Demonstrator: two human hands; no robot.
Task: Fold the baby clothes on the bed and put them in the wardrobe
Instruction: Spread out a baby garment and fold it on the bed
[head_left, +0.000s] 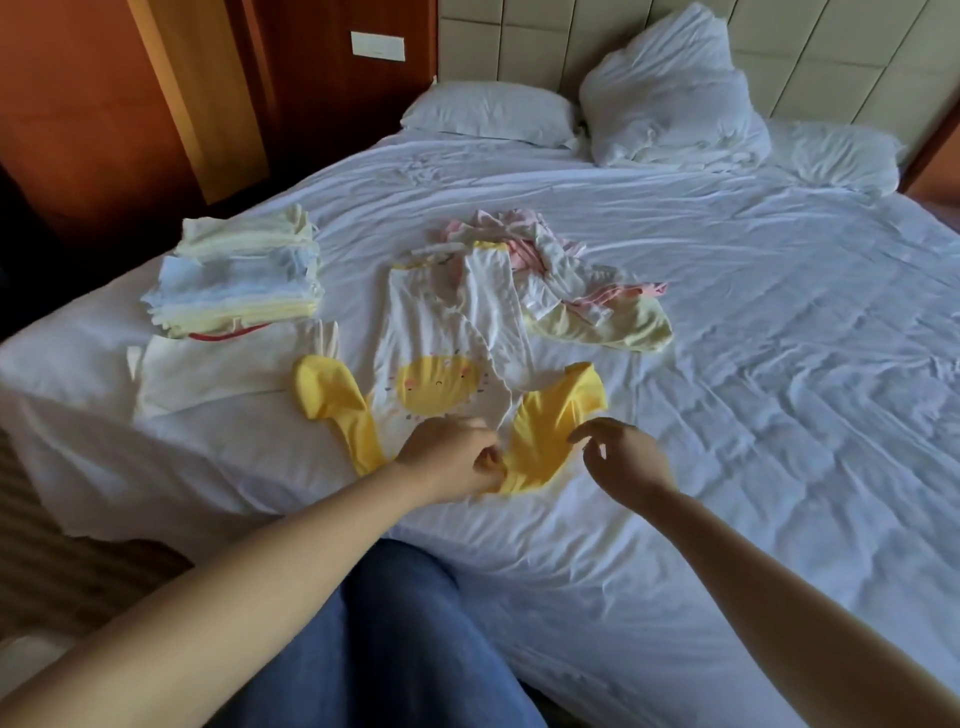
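Head view, entry one.

A: We log the baby suit (436, 384) flat and front up on the bed (727, 389), near its close edge. The legs point away from us and the yellow sleeves are spread to both sides. We judge it is laid out this way so the sleeves can fold inward cleanly.

B: Agreed. Our left hand (452, 460) pinches the yellow cloth at the neck, fingers curled round it, likely to anchor the collar. Our right hand (618, 457) hangs just at the sleeve on our right, fingers loose and drooping, holding nothing we can make out.

A: The folded stack (239, 280) sits to the left, well apart from the loose heap (545, 270) beyond the suit. We read that as done pieces kept separate from undone ones.

B: A folded white piece (208, 374) lies just in front of the stack. With the stack on the bed, we judge the wardrobe step not yet done. Whether the wooden panels (104, 104) are a wardrobe, we cannot tell.
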